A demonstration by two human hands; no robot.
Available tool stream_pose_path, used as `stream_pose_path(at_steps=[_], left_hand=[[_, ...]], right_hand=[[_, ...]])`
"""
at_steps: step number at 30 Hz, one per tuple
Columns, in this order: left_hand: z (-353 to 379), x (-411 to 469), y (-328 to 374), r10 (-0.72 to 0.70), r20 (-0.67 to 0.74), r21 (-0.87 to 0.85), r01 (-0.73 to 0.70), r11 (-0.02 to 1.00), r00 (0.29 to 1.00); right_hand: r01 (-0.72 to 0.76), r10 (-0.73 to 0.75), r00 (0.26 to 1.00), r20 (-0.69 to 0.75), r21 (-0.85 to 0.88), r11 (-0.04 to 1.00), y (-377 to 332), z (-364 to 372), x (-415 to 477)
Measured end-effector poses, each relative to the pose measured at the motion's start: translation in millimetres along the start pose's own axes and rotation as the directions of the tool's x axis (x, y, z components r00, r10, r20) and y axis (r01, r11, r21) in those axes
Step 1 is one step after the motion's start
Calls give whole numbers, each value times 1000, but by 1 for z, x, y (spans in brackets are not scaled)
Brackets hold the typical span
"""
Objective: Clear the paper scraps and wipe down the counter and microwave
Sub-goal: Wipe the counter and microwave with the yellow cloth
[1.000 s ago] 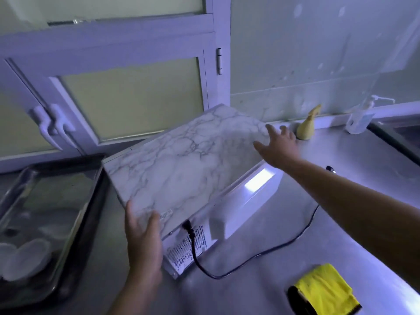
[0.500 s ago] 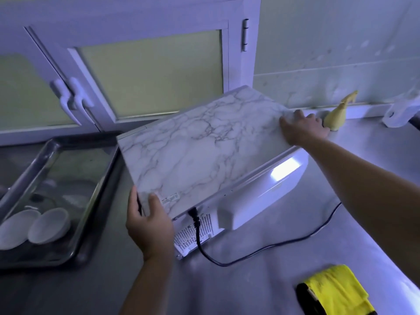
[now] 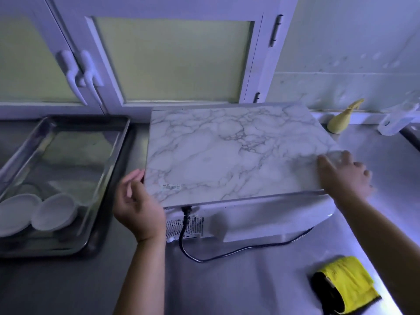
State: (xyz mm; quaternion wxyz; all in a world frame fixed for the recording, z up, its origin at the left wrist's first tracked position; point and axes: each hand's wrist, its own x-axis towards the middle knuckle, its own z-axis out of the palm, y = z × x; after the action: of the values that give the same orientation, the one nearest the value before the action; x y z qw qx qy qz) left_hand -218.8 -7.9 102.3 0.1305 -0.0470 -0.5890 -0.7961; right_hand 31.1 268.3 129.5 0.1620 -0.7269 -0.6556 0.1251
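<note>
Two hands are at the near corners of a marble-topped microwave (image 3: 227,155), which stands on the steel tabletop (image 3: 250,289) with its vented back panel turned toward the person. At the far left a metal tray (image 3: 111,153) rests on the tabletop, well apart from the microwave. It holds two white bowls (image 3: 54,212) lying side by side at its near end, the left one cut off by the picture's edge. Just right of the tray, the left hand (image 3: 136,205) is at the microwave's near left corner, its fingers half curled with the tips against the side wall. Whether it grips the casing or only touches it cannot be told. A black power cord (image 3: 227,252) leaves the back panel beside that hand and loops across the tabletop to the right. The right hand (image 3: 343,176), blurred, lies flat with fingers spread on the top surface at the near right corner, holding nothing. Behind it, by the wall, stand a small yellow bottle (image 3: 341,120) and a clear pump bottle (image 3: 397,119). Near the lower right, a folded yellow cloth (image 3: 347,283) lies on the tabletop beside the right forearm, apart from both hands.
</note>
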Motion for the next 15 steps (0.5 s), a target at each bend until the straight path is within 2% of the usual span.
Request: stream_pose_path(at_steps=[10,15], left_hand=[[-2,47,-28,240,96,66,-247,967,966],[36,85,-34,181,84,88,-188,978,980]], right_hand=[[-161,169,981,-99,86,983,-15,1,-35],[-182,190,977,-93,92,979,-50,12,-30]])
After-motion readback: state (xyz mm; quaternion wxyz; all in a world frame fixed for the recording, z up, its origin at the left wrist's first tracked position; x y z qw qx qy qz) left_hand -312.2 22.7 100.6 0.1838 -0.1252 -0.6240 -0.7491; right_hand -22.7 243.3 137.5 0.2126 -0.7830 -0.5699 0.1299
